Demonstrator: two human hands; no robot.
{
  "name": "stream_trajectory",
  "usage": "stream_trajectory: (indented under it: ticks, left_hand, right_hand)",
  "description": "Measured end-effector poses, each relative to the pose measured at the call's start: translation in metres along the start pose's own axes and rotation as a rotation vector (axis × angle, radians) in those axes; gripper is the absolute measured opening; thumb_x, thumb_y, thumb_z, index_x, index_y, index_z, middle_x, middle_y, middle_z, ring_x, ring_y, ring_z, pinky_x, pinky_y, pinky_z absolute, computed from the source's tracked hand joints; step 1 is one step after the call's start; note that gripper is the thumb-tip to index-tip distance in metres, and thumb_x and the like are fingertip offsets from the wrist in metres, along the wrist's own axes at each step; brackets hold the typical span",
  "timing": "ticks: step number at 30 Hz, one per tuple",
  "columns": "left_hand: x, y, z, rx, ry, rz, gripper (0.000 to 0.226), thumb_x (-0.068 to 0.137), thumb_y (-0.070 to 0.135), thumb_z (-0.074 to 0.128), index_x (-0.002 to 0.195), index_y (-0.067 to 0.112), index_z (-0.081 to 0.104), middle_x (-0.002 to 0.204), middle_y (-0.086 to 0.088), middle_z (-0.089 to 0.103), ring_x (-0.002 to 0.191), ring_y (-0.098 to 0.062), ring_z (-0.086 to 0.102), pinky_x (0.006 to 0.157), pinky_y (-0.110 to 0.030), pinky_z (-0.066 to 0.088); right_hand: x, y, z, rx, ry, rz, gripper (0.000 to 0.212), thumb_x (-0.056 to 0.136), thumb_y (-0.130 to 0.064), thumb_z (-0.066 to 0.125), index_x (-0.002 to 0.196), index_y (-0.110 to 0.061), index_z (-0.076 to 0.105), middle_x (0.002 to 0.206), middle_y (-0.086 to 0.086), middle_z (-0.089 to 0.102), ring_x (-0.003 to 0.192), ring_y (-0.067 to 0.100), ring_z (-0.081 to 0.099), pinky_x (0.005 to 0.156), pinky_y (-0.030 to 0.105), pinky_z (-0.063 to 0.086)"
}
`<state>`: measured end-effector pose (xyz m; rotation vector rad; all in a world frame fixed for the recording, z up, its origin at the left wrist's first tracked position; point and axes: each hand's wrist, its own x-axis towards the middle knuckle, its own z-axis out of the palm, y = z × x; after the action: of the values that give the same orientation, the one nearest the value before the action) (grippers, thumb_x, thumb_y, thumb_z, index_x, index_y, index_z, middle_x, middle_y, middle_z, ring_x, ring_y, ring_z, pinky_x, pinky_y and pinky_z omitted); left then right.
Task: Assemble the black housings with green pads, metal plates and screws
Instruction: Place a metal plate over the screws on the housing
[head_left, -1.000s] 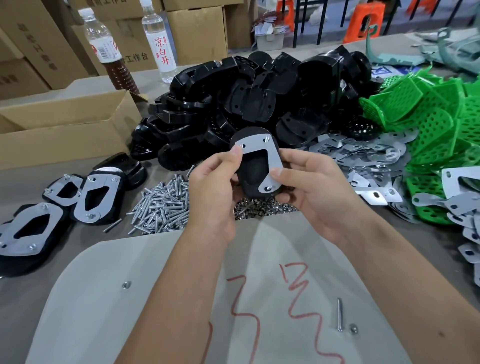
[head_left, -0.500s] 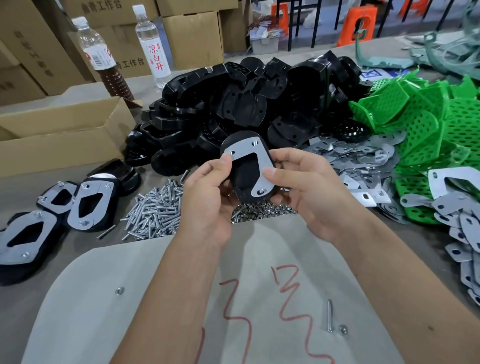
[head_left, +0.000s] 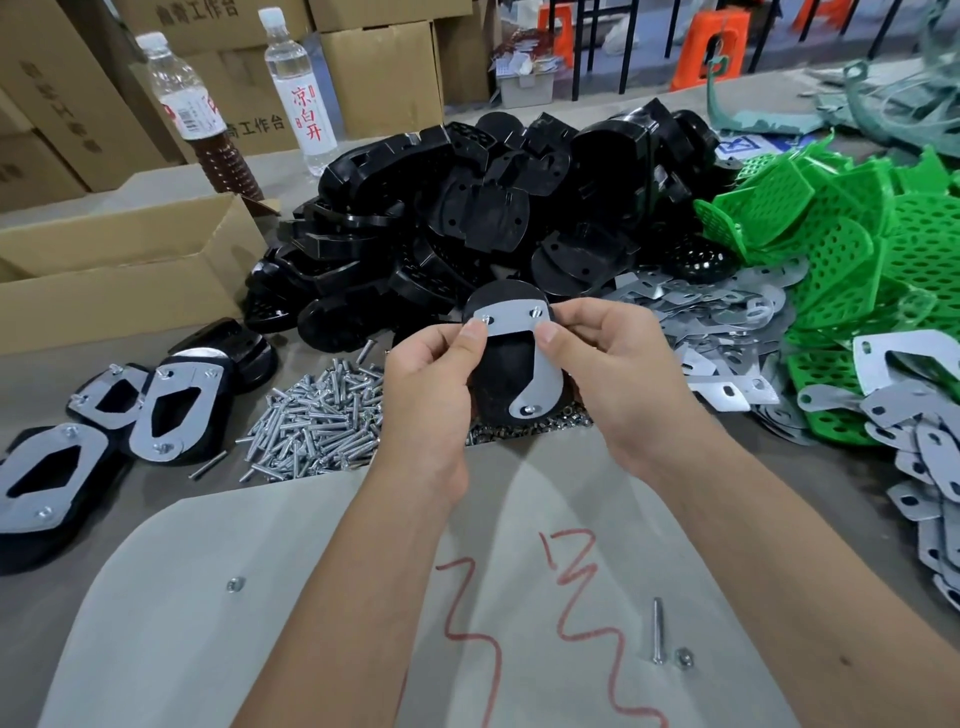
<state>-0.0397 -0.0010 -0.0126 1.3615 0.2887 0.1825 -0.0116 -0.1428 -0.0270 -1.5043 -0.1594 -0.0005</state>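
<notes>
Both hands hold one black housing (head_left: 501, 374) upright over the table's middle. A grey metal plate (head_left: 524, 332) lies on its face, with screw ends showing at three holes. My left hand (head_left: 431, 379) grips its left edge, thumb on the plate's top left corner. My right hand (head_left: 618, 364) grips the right edge, thumb on the top right corner. Behind it rises a big heap of black housings (head_left: 488, 208). Green perforated pads (head_left: 852, 249) are piled at the right, loose metal plates (head_left: 727, 312) in front of them, and a pile of screws (head_left: 317, 421) sits left of my hands.
Several finished housings with plates (head_left: 166, 410) lie at the left. An open cardboard box (head_left: 124, 270) and two bottles (head_left: 296, 88) stand at the back left. A grey sheet with red marks (head_left: 322, 597) covers the near table, with a loose screw and nut (head_left: 658, 636) on it.
The housing has turned more upright in my hands, and both thumbs have shifted up onto the plate's top corners.
</notes>
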Motion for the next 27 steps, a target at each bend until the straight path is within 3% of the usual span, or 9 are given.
stream_trajectory:
  ticks: [6, 11, 15, 19, 22, 25, 27]
  left_hand:
    - [0.0, 0.0, -0.001, -0.005, -0.048, -0.052, 0.02, 0.102, 0.015, 0.061, 0.107, 0.0, 0.074, 0.104, -0.014, 0.079, 0.089, -0.023, 0.074, 0.089, -0.045, 0.058]
    - [-0.005, 0.001, 0.003, 0.07, -0.066, 0.01, 0.02, 0.104, 0.023, 0.06, 0.103, 0.012, 0.076, 0.105, -0.008, 0.079, 0.103, -0.025, 0.074, 0.097, -0.045, 0.057]
    - [-0.008, -0.002, 0.007, 0.201, -0.129, 0.078, 0.018, 0.105, 0.024, 0.06, 0.111, 0.012, 0.073, 0.103, -0.005, 0.079, 0.096, -0.015, 0.076, 0.09, -0.043, 0.063]
    - [-0.008, -0.003, 0.011, 0.138, -0.194, 0.046, 0.013, 0.103, 0.009, 0.062, 0.11, 0.005, 0.073, 0.098, -0.01, 0.08, 0.092, -0.022, 0.078, 0.075, -0.035, 0.065]
    - [-0.004, -0.004, 0.011, 0.117, -0.192, 0.018, 0.013, 0.103, 0.004, 0.06, 0.109, 0.002, 0.072, 0.096, -0.014, 0.08, 0.09, -0.026, 0.078, 0.075, -0.033, 0.064]
    - [-0.003, -0.006, 0.014, 0.093, -0.191, 0.014, 0.011, 0.101, 0.007, 0.065, 0.105, 0.002, 0.073, 0.094, -0.015, 0.079, 0.086, -0.024, 0.078, 0.074, -0.032, 0.064]
    - [-0.002, -0.005, 0.018, 0.094, -0.187, 0.056, 0.008, 0.098, 0.005, 0.068, 0.101, 0.0, 0.073, 0.093, -0.02, 0.078, 0.08, -0.021, 0.077, 0.071, -0.03, 0.063]
  right_hand:
    - [0.001, 0.0, 0.0, -0.037, 0.051, 0.01, 0.015, 0.096, -0.021, 0.065, 0.104, -0.015, 0.077, 0.1, 0.012, 0.079, 0.102, 0.037, 0.074, 0.098, 0.06, 0.055]
    - [0.003, -0.001, -0.004, -0.052, 0.114, 0.045, 0.013, 0.103, -0.013, 0.063, 0.106, -0.011, 0.076, 0.1, 0.012, 0.079, 0.103, 0.035, 0.074, 0.099, 0.057, 0.056]
    - [0.006, -0.007, -0.011, -0.031, 0.185, 0.05, 0.014, 0.104, -0.013, 0.062, 0.106, -0.009, 0.076, 0.099, 0.012, 0.079, 0.1, 0.034, 0.075, 0.097, 0.054, 0.058]
    - [0.007, -0.012, -0.017, 0.031, 0.16, 0.066, 0.017, 0.106, -0.014, 0.059, 0.103, -0.014, 0.076, 0.099, 0.015, 0.079, 0.087, 0.028, 0.075, 0.082, 0.051, 0.06]
    - [0.005, -0.014, -0.016, 0.064, 0.132, 0.084, 0.018, 0.107, -0.013, 0.057, 0.102, -0.014, 0.074, 0.1, 0.017, 0.078, 0.081, 0.025, 0.072, 0.074, 0.045, 0.059]
    - [0.004, -0.017, -0.018, 0.108, 0.125, 0.119, 0.022, 0.11, -0.014, 0.051, 0.109, -0.01, 0.073, 0.107, 0.02, 0.077, 0.086, 0.03, 0.072, 0.08, 0.053, 0.058]
    - [0.005, -0.021, -0.022, 0.14, 0.13, 0.136, 0.024, 0.11, -0.014, 0.049, 0.113, -0.008, 0.072, 0.107, 0.021, 0.077, 0.091, 0.042, 0.073, 0.087, 0.062, 0.056]
